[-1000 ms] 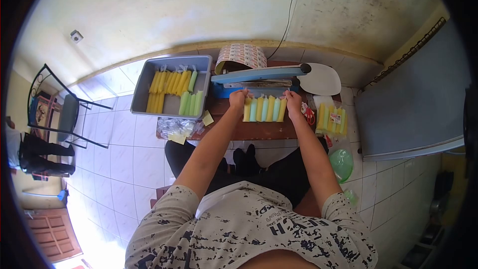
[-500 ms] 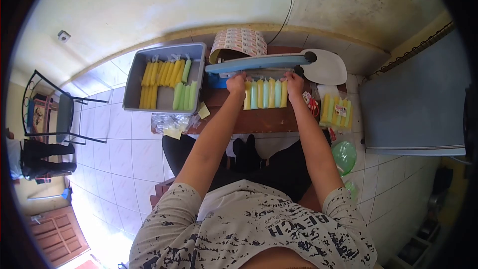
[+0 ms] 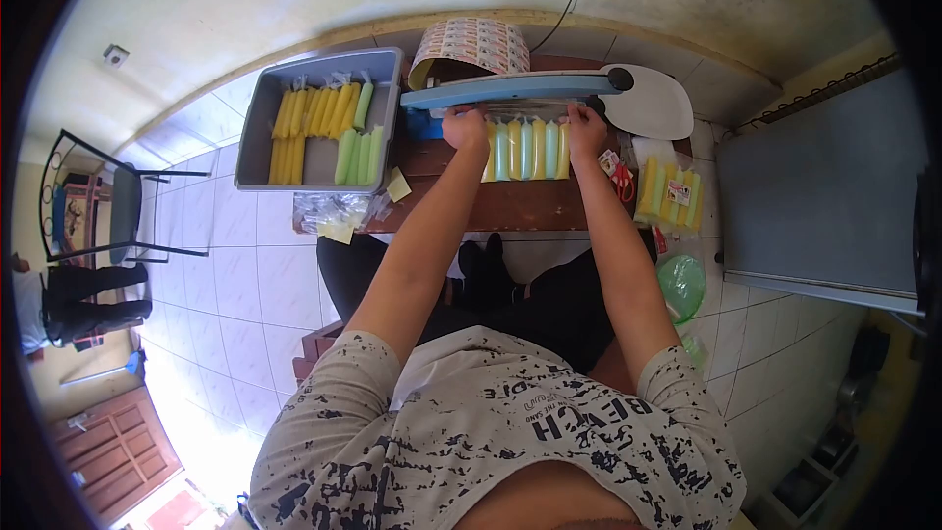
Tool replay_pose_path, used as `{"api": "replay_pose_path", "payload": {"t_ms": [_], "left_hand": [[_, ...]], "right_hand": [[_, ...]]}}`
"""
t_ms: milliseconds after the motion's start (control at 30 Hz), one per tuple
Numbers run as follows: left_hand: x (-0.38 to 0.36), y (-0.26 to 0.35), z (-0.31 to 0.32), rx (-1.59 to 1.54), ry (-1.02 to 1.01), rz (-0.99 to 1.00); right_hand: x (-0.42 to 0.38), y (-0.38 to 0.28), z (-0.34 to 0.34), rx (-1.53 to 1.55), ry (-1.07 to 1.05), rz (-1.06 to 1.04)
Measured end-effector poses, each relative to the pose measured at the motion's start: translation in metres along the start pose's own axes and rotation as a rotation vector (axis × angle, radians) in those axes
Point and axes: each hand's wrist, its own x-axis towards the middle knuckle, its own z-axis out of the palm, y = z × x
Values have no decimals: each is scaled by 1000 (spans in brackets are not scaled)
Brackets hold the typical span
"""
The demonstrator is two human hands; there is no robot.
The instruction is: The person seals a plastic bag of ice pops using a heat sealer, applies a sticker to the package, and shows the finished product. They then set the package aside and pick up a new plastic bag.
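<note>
My left arm [image 3: 424,240] and right arm [image 3: 624,240] both reach out in front of me, slanting in toward the middle. My left hand [image 3: 465,128] and right hand [image 3: 586,132] are almost level, with a gap between them. On both hands the fingers are curled in and pinched tight, and I can see the backs of my hands.

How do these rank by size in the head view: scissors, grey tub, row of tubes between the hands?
1. Grey tub
2. Row of tubes
3. Scissors, clearly smallest
</note>
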Motion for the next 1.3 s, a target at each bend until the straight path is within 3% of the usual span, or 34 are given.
{"api": "replay_pose_path", "payload": {"t_ms": [500,1000,1300], "left_hand": [[-7,0,5,58,118,120],[-16,2,2,77,137,207],[-19,7,-1,67,125,134]], "right_hand": [[-10,-27,4,-304,202,37],[-12,-48,-4,-449,187,45],[-11,-47,-2,-473,165,40]]}}
